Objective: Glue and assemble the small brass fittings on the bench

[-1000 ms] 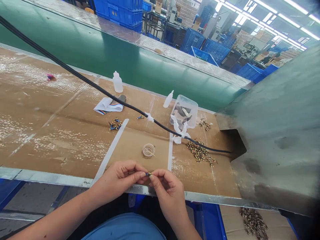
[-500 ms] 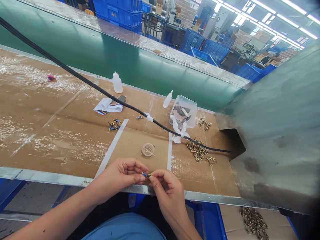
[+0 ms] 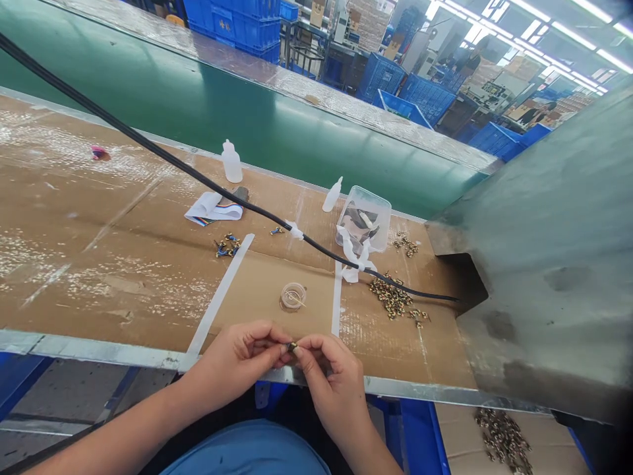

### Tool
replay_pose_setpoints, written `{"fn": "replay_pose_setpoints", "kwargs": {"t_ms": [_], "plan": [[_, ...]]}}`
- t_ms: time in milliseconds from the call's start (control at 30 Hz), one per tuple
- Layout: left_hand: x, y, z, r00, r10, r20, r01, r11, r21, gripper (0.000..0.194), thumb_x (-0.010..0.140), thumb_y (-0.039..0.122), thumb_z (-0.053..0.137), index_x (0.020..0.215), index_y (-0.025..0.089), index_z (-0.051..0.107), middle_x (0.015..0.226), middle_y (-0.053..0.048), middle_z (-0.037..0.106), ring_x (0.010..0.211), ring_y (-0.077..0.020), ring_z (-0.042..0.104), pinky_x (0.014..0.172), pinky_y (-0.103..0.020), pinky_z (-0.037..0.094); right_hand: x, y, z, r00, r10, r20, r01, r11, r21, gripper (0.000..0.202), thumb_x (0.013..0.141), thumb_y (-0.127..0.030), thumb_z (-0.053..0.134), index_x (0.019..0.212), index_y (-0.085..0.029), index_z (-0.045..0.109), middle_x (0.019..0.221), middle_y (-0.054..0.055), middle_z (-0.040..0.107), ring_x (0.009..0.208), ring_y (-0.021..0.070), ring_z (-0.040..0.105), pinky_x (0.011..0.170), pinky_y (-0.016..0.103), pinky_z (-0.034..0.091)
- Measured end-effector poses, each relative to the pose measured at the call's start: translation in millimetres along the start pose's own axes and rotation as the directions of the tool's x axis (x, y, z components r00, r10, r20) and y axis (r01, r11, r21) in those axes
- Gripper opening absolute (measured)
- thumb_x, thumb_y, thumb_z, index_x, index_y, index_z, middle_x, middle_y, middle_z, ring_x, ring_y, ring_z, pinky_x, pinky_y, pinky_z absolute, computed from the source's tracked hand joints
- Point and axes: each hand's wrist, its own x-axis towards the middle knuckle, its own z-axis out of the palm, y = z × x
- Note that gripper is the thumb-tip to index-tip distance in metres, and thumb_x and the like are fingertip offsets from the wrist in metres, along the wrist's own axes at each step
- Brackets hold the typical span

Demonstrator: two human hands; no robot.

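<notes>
Near the front edge of the cardboard-covered table (image 3: 163, 297), my left hand (image 3: 242, 356) and my right hand (image 3: 333, 369) meet fingertip to fingertip. Between them is a small dark and yellow part (image 3: 291, 346), pinched from both sides; its left end is hidden by my left fingers. Just beyond my hands stands a small round clear cup (image 3: 293, 296) with a thin stick in it. Similar small parts with blue on them (image 3: 227, 247) lie to the left of the cup, and a larger pile of small parts (image 3: 390, 297) lies to the right.
A black cable (image 3: 198, 173) crosses above the table. Behind are a white bottle (image 3: 232, 163), a smaller bottle (image 3: 333, 195), a clear plastic box (image 3: 364, 221) and a folded white strip (image 3: 212, 208). A metal panel (image 3: 554, 264) rises at the right.
My left fingers have shifted right along the small part and now cover its blue section. My right hand has hardly moved.
</notes>
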Motion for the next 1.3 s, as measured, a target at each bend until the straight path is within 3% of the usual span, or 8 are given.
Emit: {"fn": "replay_pose_setpoints", "kwargs": {"t_ms": [333,533,667,900,1033,1167,1300], "plan": [[-8.1,-13.0,-4.4,0.968,0.252,0.006,-0.239,0.91,0.339,0.014,0.088,0.023,0.054,0.094,0.018,0.066,0.085,-0.004,0.072,0.076,-0.017,0.069,0.069,-0.024,0.056,-2.7,-5.6,-1.2,1.0,0.006,-0.013,-0.007,0.997,-0.076,0.013,0.09,-0.023,0.055,0.083,-0.021,0.065,0.077,0.0,0.065,0.07,0.0141,0.061,0.062,0.022,0.046],[-8.8,-9.9,-6.2,0.969,0.245,0.042,-0.24,0.876,0.419,0.016,0.09,0.023,0.051,0.095,0.018,0.065,0.085,-0.003,0.07,0.077,-0.0163,0.067,0.071,-0.023,0.053,-2.9,-8.8,-3.7,0.993,-0.112,0.024,0.115,0.969,-0.22,0.013,0.091,-0.018,0.053,0.086,-0.022,0.064,0.08,0.0,0.066,0.075,0.0145,0.06,0.067,0.023,0.043],[-8.8,-11.3,-7.5,0.957,0.282,0.071,-0.278,0.82,0.501,0.016,0.091,0.023,0.049,0.094,0.018,0.064,0.082,-0.004,0.069,0.073,-0.0159,0.065,0.066,-0.022,0.05,-2.7,-8.8,-4.1,1.0,-0.018,0.013,0.02,0.986,-0.166,0.013,0.089,-0.02,0.055,0.081,-0.021,0.065,0.075,-0.001,0.065,0.069,0.0139,0.06,0.063,0.023,0.043],[-10.4,-14.6,-6.1,0.931,0.348,0.111,-0.348,0.751,0.562,0.018,0.091,0.016,0.045,0.097,0.02,0.061,0.085,-0.003,0.068,0.079,-0.0149,0.063,0.072,-0.022,0.047,1.9,-8.5,-8.8,0.991,0.11,0.075,-0.11,0.994,0.003,0.012,0.086,-0.021,0.06,0.077,-0.018,0.068,0.07,0.0,0.065,0.065,0.0135,0.06,0.06,0.022,0.045],[-9.9,-11.7,-7.4,0.957,0.275,0.091,-0.283,0.82,0.498,0.017,0.091,0.019,0.046,0.095,0.019,0.062,0.078,-0.002,0.066,0.069,-0.0138,0.061,0.065,-0.021,0.048,4.4,-9.1,-9.7,0.984,0.144,0.109,-0.152,0.986,0.069,0.013,0.085,-0.023,0.06,0.078,-0.017,0.068,0.07,0.0,0.065,0.064,0.0135,0.06,0.06,0.022,0.047],[-8.8,-6.7,-9.6,0.993,0.093,0.078,-0.108,0.97,0.217,0.018,0.091,0.029,0.049,0.091,0.017,0.062,0.072,-0.002,0.063,0.065,-0.014,0.059,0.061,-0.023,0.049,4.6,-12.3,-3.9,0.981,0.175,0.085,-0.187,0.967,0.173,0.015,0.086,-0.026,0.06,0.078,-0.015,0.067,0.068,0.001,0.064,0.061,0.013,0.059,0.057,0.022,0.048],[-8.1,-2.9,-11.0,0.996,-0.015,0.082,0.015,1.0,-0.006,0.016,0.089,0.031,0.055,0.091,0.016,0.061,0.07,0.0,0.061,0.066,-0.0128,0.057,0.062,-0.023,0.048,3.7,-17.3,1.7,0.989,0.144,0.029,-0.147,0.976,0.163,0.016,0.086,-0.028,0.06,0.078,-0.016,0.068,0.069,0.002,0.065,0.061,0.0135,0.06,0.057,0.022,0.049]]}}
